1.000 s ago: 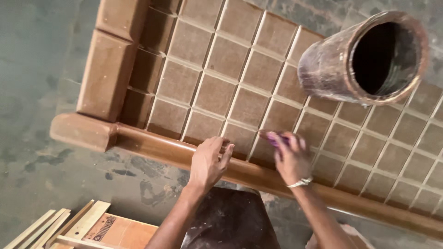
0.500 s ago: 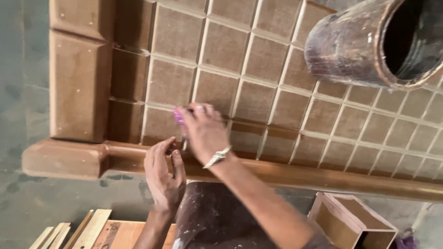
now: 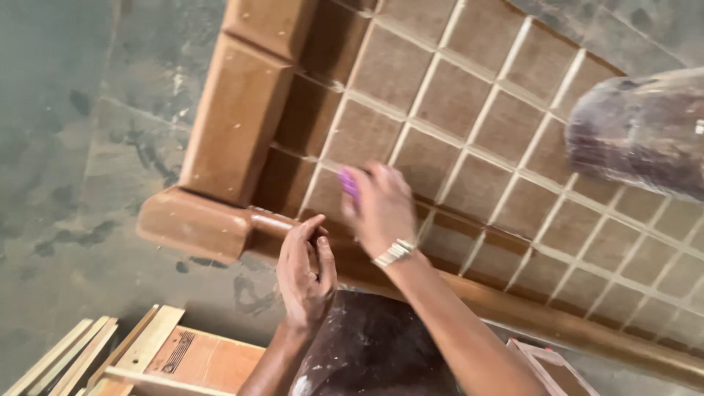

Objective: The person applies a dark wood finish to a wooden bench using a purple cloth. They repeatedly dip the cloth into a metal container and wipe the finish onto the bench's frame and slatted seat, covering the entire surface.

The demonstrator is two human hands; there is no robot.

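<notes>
A brown wooden panel (image 3: 469, 95) with a grid of recessed squares lies on the floor, framed by rounded moulding (image 3: 242, 125). My right hand (image 3: 378, 209), blurred and wearing a metal wristband, presses a small purple piece (image 3: 347, 183) against a square near the panel's lower left corner. My left hand (image 3: 304, 271) rests on the rounded lower rail (image 3: 528, 312), fingers curled against it, holding nothing that I can see.
A dark cylindrical container (image 3: 638, 143) lies blurred on the panel at the right. A dark cloth-covered knee (image 3: 367, 348) is below my hands. Wooden strips and a small frame (image 3: 139, 359) sit at the bottom left on the stained concrete floor (image 3: 66, 147).
My right hand has slid the purple piece leftward along the lower row of squares to the corner. The left hand followed along the rail. The view has shifted.
</notes>
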